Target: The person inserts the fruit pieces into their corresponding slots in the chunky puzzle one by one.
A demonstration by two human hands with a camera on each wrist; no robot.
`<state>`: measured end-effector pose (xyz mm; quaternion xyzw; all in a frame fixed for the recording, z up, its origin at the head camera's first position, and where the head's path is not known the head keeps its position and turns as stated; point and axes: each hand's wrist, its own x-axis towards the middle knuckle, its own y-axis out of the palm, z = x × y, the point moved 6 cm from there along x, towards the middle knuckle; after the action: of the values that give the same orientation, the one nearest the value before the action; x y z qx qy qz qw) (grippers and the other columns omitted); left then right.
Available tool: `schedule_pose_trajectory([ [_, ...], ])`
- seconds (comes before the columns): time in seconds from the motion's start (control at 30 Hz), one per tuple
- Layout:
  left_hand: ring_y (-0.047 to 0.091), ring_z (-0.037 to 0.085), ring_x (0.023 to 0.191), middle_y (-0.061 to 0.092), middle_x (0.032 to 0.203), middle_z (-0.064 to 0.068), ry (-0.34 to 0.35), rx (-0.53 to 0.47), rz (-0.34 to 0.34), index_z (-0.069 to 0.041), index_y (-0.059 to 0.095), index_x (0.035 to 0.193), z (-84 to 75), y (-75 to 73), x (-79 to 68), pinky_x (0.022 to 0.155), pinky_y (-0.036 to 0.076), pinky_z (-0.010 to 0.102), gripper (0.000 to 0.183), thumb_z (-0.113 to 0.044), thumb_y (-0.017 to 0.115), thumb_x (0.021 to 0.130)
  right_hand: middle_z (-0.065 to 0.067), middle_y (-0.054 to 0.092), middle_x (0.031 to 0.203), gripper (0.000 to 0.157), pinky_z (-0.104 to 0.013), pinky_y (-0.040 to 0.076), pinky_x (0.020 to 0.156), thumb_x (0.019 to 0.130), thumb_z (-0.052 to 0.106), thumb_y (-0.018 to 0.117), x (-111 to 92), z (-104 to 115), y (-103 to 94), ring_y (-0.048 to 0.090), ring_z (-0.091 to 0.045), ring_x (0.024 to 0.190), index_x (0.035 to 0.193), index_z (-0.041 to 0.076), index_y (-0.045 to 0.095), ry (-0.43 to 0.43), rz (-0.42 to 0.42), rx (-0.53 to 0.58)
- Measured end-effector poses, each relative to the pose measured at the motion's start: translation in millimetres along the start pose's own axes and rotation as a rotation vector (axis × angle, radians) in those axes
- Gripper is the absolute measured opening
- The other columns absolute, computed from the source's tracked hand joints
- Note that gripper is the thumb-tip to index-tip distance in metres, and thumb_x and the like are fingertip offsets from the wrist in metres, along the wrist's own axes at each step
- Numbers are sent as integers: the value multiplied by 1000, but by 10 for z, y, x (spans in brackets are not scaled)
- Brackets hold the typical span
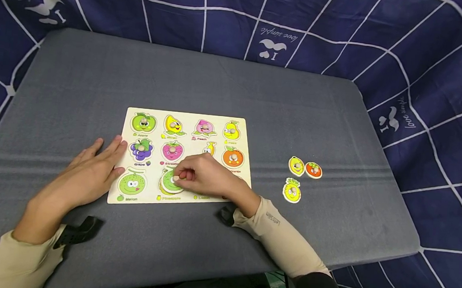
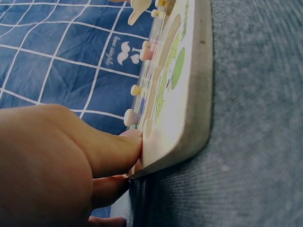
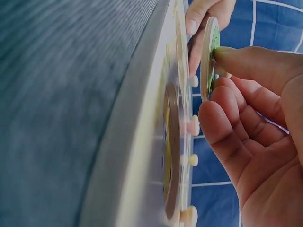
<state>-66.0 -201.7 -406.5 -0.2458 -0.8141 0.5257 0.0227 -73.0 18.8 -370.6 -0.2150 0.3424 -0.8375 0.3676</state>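
Note:
A pale wooden fruit puzzle board [image 1: 247,165] with knobbed pieces in its upper rows lies on the grey table. My right hand [image 1: 208,176] pinches a round green melon piece [image 1: 168,182] by its small knob. In the right wrist view, the melon piece [image 3: 208,59] stands on edge between thumb and fingers, a little off the board's face. From the head view it overlaps the pineapple spot. Left of that is the printed melon spot [image 1: 132,184]. My left hand [image 1: 86,173] rests at the board's left edge, fingers extended, its thumb [image 2: 116,151] touching the edge.
Right of the board lie three loose pieces: a yellow lemon [image 1: 296,166], a red tomato [image 1: 313,170] and a pineapple [image 1: 292,191]. A dark blue checked cloth [image 1: 227,30] hangs behind the grey table [image 1: 203,83] and along its sides.

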Motion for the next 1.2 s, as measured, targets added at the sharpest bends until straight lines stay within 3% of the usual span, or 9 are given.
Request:
schedule_pose_trajectory([
  [0.63,5,62,139,10,160,27,10,10,-6,7,18,153,4,-5,14,106,8,74,62,-17,49,105,4,62,75,3,-12,43,67,87,10,71,193,94,150,54,-2,68,87,7,72,-7,42,-27],
  [1.2,7,62,139,11,159,28,-2,10,0,7,19,153,2,3,9,107,8,74,62,-17,50,104,4,62,75,4,-11,42,66,89,11,72,367,158,278,51,-1,67,89,7,73,30,120,23],
])
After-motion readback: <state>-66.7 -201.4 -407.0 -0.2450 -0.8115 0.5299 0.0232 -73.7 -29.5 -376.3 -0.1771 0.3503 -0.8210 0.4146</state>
